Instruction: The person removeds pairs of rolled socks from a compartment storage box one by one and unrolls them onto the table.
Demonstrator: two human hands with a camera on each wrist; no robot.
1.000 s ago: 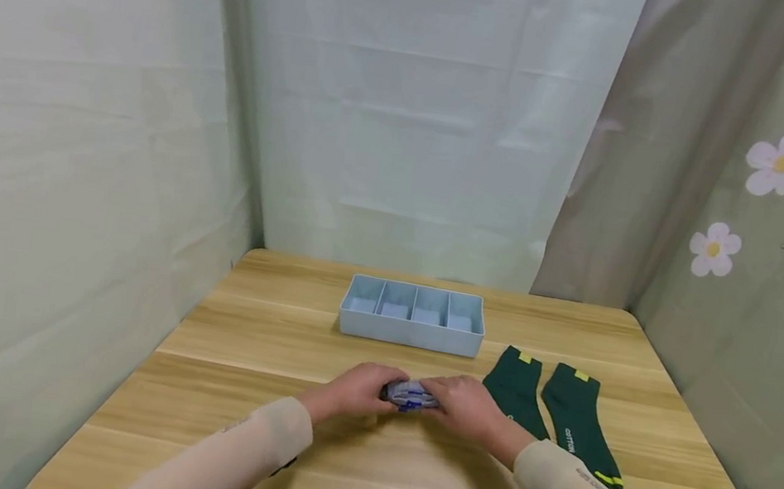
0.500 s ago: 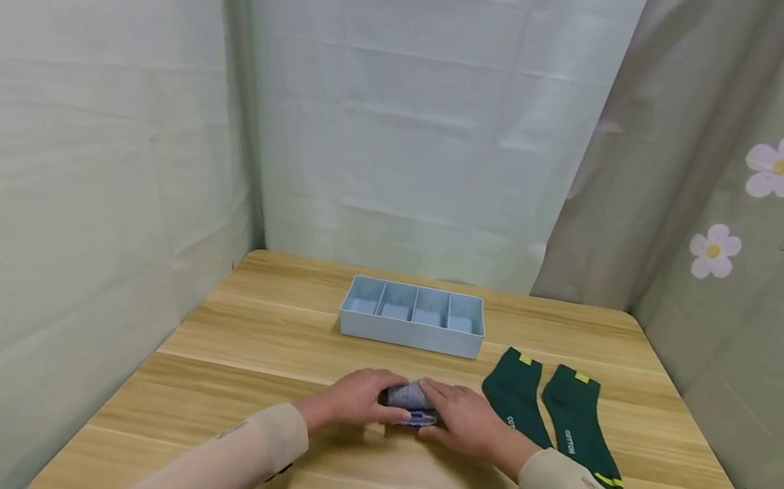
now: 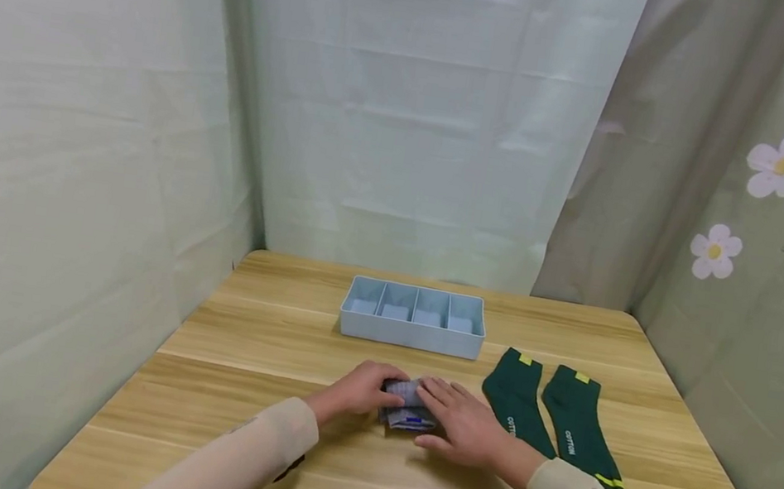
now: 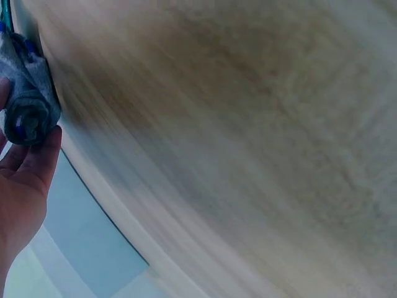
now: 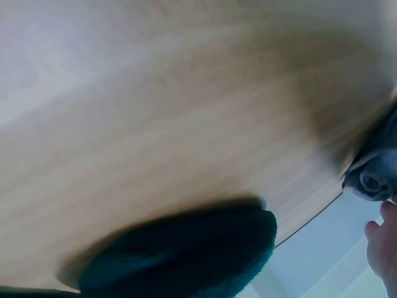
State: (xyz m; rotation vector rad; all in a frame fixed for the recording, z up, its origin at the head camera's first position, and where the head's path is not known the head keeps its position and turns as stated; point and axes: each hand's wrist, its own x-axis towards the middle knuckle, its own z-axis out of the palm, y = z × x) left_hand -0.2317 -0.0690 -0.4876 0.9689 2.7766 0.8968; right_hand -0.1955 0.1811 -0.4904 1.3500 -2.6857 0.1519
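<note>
A pair of grey socks with blue marks (image 3: pixel 405 415), partly rolled up, lies on the table between both hands. My left hand (image 3: pixel 362 389) grips the left end of the roll, thumb in front and fingers behind. In the left wrist view the coiled end of the grey socks (image 4: pixel 30 105) sits against the fingers (image 4: pixel 43 158). Over the right end of the roll, my right hand (image 3: pixel 467 429) rests with fingers fairly straight and thumb spread apart. The right wrist view catches the roll's other spiral end (image 5: pixel 375 177) at its right edge.
Behind the hands stands a light blue box (image 3: pixel 409 335) with several compartments. Two dark green socks, one nearer (image 3: pixel 516 387) and one farther right (image 3: pixel 575 412), lie flat beside the right forearm. Pale curtains (image 3: pixel 418 114) hang around the wooden table (image 3: pixel 260 326).
The grey socks have turned between the hands, showing the roll with a flat part toward me. My right hand has loosened from its grip and flattened over the roll; the left still holds on.
</note>
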